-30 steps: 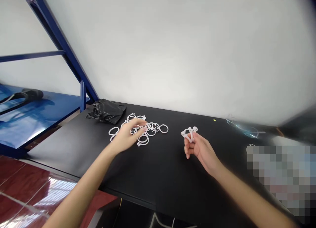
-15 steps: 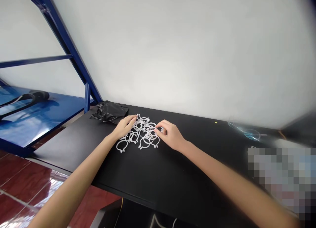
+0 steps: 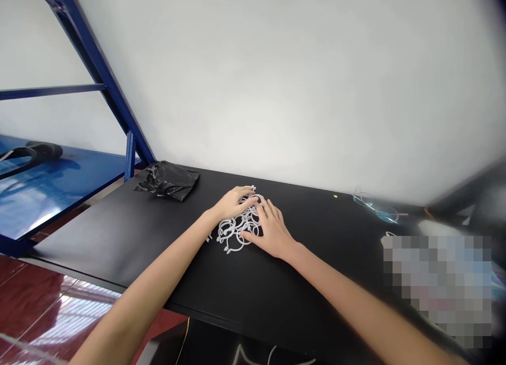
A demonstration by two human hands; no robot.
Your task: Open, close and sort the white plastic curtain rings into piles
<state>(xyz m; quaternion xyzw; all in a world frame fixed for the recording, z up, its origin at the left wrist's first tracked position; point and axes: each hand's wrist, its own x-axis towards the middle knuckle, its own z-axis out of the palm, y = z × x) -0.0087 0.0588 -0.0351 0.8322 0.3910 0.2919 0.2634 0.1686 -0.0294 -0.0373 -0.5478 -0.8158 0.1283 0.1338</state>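
Observation:
A pile of thin white open rings with small knobbed ends (image 3: 234,229), which look like curtain rings, lies on the black tabletop (image 3: 197,280). My left hand (image 3: 230,203) rests over the pile's back left side, its fingers stretched to the right. From the right, my right hand (image 3: 275,234) lies against the pile with fingers apart and the thumb over the near rings. The fingertips of both hands come close together at the back. Part of the pile is hidden under them, and one ring shows partly beside my left wrist.
A crumpled black plastic bag (image 3: 169,179) lies at the back left. Clear plastic with a blue tint (image 3: 375,209) and a blurred-out patch (image 3: 438,280) are on the right. A blue metal frame (image 3: 95,59) rises at the left, and a white wall (image 3: 296,80) stands behind.
My left hand has moved right onto the pile, and the rings are gathered closer together. My right hand has opened from a pinch and spread against them. The view has shifted slightly.

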